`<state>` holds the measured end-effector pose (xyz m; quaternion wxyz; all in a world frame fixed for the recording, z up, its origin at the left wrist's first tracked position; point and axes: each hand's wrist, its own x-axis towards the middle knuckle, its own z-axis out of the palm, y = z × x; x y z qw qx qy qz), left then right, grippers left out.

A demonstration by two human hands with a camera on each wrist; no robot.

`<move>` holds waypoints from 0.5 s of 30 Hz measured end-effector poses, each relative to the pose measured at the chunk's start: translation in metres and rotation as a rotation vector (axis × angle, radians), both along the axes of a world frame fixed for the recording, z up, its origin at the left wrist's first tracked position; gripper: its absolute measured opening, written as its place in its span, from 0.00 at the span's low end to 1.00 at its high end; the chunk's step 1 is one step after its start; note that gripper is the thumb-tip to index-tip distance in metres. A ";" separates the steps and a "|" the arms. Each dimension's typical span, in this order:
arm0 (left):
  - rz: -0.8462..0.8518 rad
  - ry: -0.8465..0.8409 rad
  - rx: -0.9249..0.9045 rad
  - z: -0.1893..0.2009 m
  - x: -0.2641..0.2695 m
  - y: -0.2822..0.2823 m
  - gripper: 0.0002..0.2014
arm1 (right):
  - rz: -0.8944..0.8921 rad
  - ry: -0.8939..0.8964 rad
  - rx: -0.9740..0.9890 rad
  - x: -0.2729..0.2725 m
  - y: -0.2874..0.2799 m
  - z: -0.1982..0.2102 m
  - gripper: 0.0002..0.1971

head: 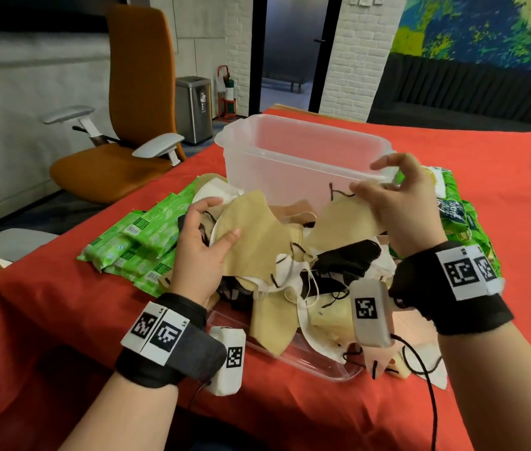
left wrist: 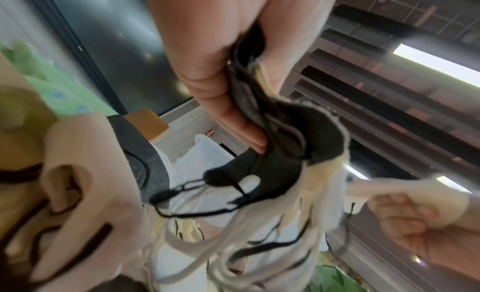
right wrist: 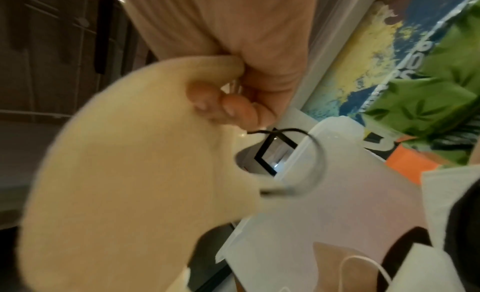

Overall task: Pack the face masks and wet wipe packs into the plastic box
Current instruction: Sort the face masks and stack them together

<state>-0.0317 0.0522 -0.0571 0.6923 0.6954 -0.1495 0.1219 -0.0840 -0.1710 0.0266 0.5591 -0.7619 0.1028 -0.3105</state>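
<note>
The person's left hand (head: 199, 252) is curled around a bunch of soft fabric face masks (head: 259, 252), a tan one on top; the left wrist view shows black and pale masks and their ear loops trapped between fingers (left wrist: 228, 103) and palm, so the hand is gripping several at once, probably to move them in one go rather than singly. The right hand (head: 397, 203) pinches the edge of a single beige face mask (head: 345, 219) between thumb and fingertips, with its black ear loop (right wrist: 309, 152) dangling free. That mask is held up just in front of the near wall of the clear, tall plastic box (head: 303, 148), close to its rim, which suggests it is about to go over the edge.

The rest of the masks lie in a tangled heap (head: 316, 278) on the red-covered bench (head: 485, 177), just in front of the box and partly over a clear flat lid (head: 306, 362). Some masks appear through the box wall, though whether they are inside cannot be told. Green wet wipe packs (head: 147, 236) lie stacked to the left of the heap, with another green pack (head: 459, 222) to the right of the box, both outside it. Most of the packing looks undone.
</note>
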 end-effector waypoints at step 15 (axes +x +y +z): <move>-0.287 0.100 -0.059 0.014 -0.019 -0.007 0.24 | 0.611 0.352 0.075 -0.003 0.033 -0.009 0.13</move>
